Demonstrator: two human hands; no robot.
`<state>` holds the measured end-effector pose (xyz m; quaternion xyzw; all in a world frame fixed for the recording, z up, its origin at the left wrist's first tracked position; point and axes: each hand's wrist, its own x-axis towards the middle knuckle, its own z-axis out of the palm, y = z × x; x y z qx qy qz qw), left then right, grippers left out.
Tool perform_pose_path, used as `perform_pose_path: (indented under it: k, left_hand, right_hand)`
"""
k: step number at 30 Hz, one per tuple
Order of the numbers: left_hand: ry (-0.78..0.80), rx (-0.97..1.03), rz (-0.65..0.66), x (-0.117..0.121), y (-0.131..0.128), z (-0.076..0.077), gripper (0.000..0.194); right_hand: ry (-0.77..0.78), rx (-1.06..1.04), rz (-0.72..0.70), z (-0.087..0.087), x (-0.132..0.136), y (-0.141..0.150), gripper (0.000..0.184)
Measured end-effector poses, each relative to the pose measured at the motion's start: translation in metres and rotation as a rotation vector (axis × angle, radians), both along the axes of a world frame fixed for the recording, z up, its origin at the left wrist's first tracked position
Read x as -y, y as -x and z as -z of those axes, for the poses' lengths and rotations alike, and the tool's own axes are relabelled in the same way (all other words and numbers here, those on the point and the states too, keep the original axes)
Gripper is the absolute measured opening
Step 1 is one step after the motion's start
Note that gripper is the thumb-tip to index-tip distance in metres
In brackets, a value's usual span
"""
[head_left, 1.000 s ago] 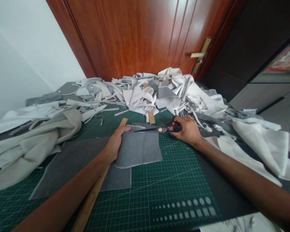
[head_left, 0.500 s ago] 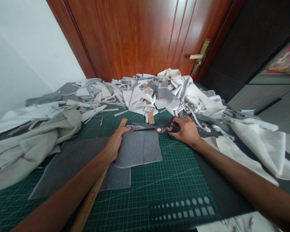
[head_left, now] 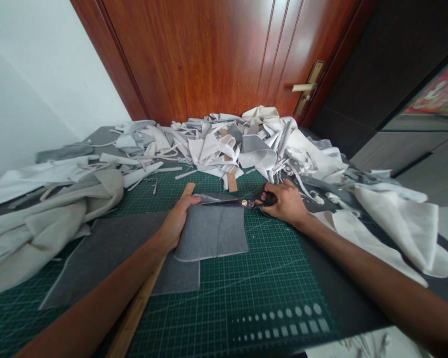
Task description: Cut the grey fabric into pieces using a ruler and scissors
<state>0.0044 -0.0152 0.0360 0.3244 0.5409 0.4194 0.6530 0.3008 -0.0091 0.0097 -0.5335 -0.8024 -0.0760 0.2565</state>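
Observation:
My left hand (head_left: 177, 221) pinches the left edge of a small grey fabric piece (head_left: 213, 232), thumb on top near its upper corner. Black-handled scissors (head_left: 244, 203) are in my right hand (head_left: 285, 201), fingers through the loops. Their blades lie along the fabric's far edge, tips close to my left thumb. A narrow grey strip (head_left: 214, 197) shows just beyond the blades. Under my left forearm runs a wooden ruler (head_left: 134, 313), its far end poking out past my hand. A larger grey fabric sheet (head_left: 112, 248) lies flat beneath that arm.
A green cutting mat (head_left: 246, 283) covers the table's middle. Heaped white and grey scraps (head_left: 209, 149) line the back by a wooden door (head_left: 209, 59), with a second wooden strip (head_left: 232, 179) among them. Beige cloth (head_left: 59, 223) lies left, white cloth (head_left: 403, 223) right.
The scissor blades have shifted slightly along the fabric's far edge, and the thin strip beyond them shows more clearly. Both hands keep their grips; the whole view has drifted a little.

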Motion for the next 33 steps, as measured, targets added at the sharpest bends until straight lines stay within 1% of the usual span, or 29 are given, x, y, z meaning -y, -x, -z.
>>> perform_pose_path:
  k: [4, 10, 17, 24, 29, 33]
  left_hand:
    - [0.004, 0.01, 0.009, 0.0007, 0.0003, -0.001, 0.024]
    - [-0.011, 0.012, 0.045, -0.0005, 0.0022, 0.0017, 0.025]
    - [0.05, 0.001, -0.004, -0.0002, 0.0003, -0.0004, 0.023]
    - [0.049, 0.006, -0.019, 0.0005, -0.0009, -0.0028, 0.024]
    - [0.009, 0.01, 0.001, -0.0001, 0.0005, -0.0011, 0.024]
    - [-0.059, -0.027, -0.026, -0.0012, 0.0014, 0.0037, 0.026]
  right_hand:
    - [0.046, -0.017, -0.024, -0.0007, 0.0006, 0.0008, 0.029]
    - [0.077, -0.003, -0.002, -0.0036, 0.0025, 0.0022, 0.027]
    - [0.037, 0.089, 0.018, -0.0033, 0.0024, 0.0003, 0.029]
    - [0.008, 0.12, 0.029, -0.0064, 0.0033, 0.0006, 0.027]
    - [0.004, 0.098, 0.034, -0.0047, 0.0037, 0.0016, 0.028]
    - [0.04, 0.044, 0.019, -0.0006, 0.0022, 0.002, 0.028]
